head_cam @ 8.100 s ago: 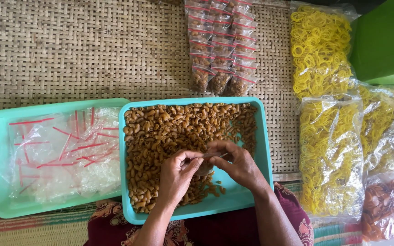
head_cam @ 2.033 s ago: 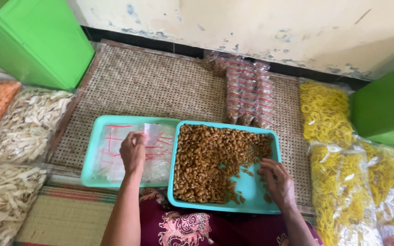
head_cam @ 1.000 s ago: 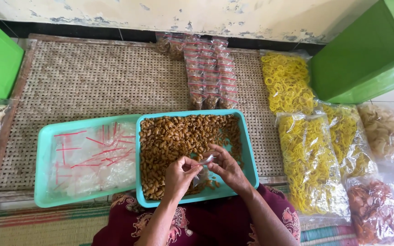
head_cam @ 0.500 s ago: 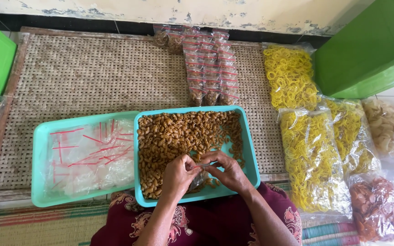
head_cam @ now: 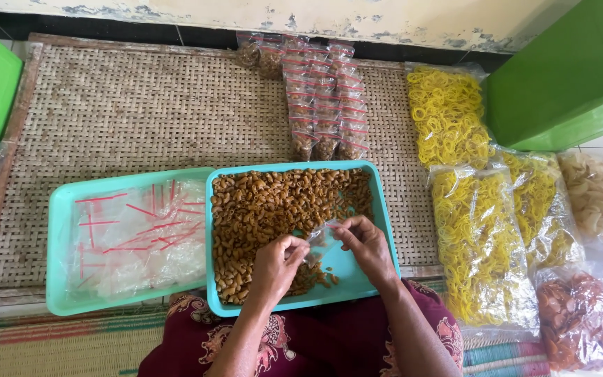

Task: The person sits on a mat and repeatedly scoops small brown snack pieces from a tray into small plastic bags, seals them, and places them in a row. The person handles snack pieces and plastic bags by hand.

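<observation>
Nearest the camera, the person's lap in a dark red patterned cloth (head_cam: 315, 342) fills the bottom edge, much as it did half a second ago. Just above it, the left hand (head_cam: 277, 269) and the right hand (head_cam: 366, 248) meet over the near part of the teal tray (head_cam: 378, 209), each pinching an edge of a small clear plastic bag (head_cam: 317, 237) held between them. Both hands are narrowed to a fingertip grip on the bag. Half a second ago the two hands were pressed closer together; now they stand slightly apart with the bag stretched between them. Two seconds ago the left hand was instead out over the neighbouring tray.

The teal tray holds a spread of brown curled snacks (head_cam: 273, 202), with a bare patch of tray floor near the right hand. Touching it on the left lies a second teal tray (head_cam: 61, 244) with a heap of empty clear bags with red strips (head_cam: 137, 237).

Farther off on the woven mat (head_cam: 141, 105), rows of filled small packets (head_cam: 322, 98) lie in place as before. To the right are big bags of yellow ring snacks (head_cam: 479, 237), and beyond them a green bin (head_cam: 567, 70).
</observation>
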